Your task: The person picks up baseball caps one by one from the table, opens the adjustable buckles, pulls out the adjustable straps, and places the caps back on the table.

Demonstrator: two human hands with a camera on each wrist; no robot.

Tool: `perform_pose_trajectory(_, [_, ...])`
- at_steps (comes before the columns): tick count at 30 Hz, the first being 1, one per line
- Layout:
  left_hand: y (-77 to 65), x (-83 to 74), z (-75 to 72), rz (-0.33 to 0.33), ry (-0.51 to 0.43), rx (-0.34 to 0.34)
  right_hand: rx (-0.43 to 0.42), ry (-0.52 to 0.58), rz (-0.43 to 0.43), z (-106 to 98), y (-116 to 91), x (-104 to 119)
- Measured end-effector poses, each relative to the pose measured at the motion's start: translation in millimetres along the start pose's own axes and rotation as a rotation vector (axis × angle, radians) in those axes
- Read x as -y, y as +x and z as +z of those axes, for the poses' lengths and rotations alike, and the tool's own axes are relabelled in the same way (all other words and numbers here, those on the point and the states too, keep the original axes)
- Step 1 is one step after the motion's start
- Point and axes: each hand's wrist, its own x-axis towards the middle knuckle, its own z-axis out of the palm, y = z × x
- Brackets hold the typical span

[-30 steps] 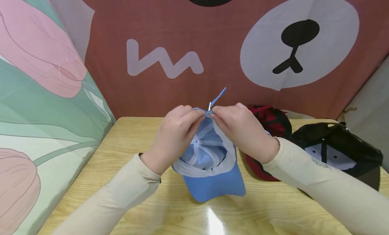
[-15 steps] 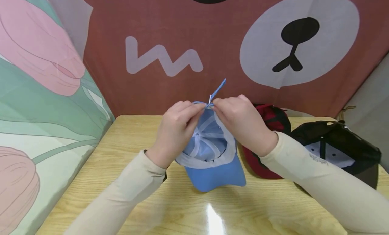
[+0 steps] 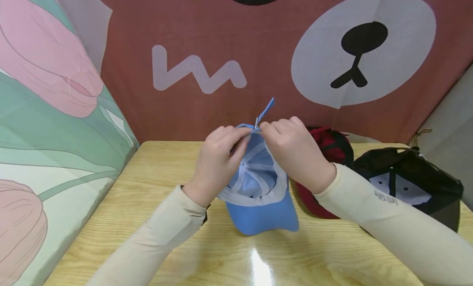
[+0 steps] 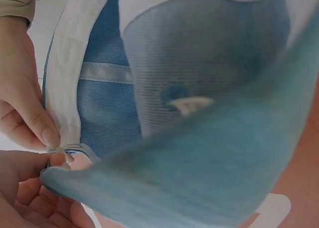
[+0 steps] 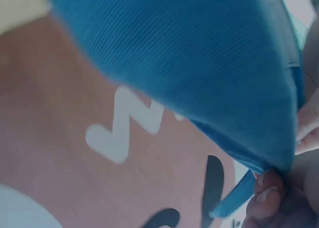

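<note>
The cap of sky-blue ribbed fabric [image 3: 260, 183] hangs upturned between the two hands, its hollow facing the wearer of the camera, with whitish seam tape meeting at a central stud, a pale sweatband round the rim and the curved brim pointing down toward the near side. At its top, a narrow blue cloth strap [image 3: 267, 108] runs through a small silvery buckle [image 3: 256, 122], its loose end standing up. The cap is over the middle of the light wood-grain bench [image 3: 155, 183] — whether the brim touches it, I cannot tell. Bench surface extends leftward and forward; the far edge adjoins a red-brown printed cloth [image 3: 266, 60], and a red-and-black cap [image 3: 329, 144] and a black cap [image 3: 436, 187] crowd the right. The left hand [image 3: 219, 158] pinches the strap beside the buckle between thumb and forefinger; the right hand [image 3: 293, 152] — fingers curled in — grips the strap's opposite side.
</note>
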Motion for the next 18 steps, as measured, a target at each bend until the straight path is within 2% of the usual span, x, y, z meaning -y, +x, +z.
perform_pose_trajectory(3, [0.4,-0.5,2.9,-0.017,-0.004,-0.008,0.003,-0.064,-0.031,-0.9,-2.5,1.0])
perform_pose_trajectory(7, [0.5,-0.5,3.5,-0.003,0.010,-0.016,0.014,-0.080,-0.037,-2.3,-2.8,1.5])
perform_pose_trajectory(14, [-1.4,-0.8,2.4,0.067,-0.010,-0.044,-0.024,0.153,0.051,-3.0,0.5,-2.4])
perform_pose_trajectory(18, [-2.8,-1.0,1.6,0.068,-0.037,-0.052,-0.035,0.057,0.005,-3.7,0.7,-1.4])
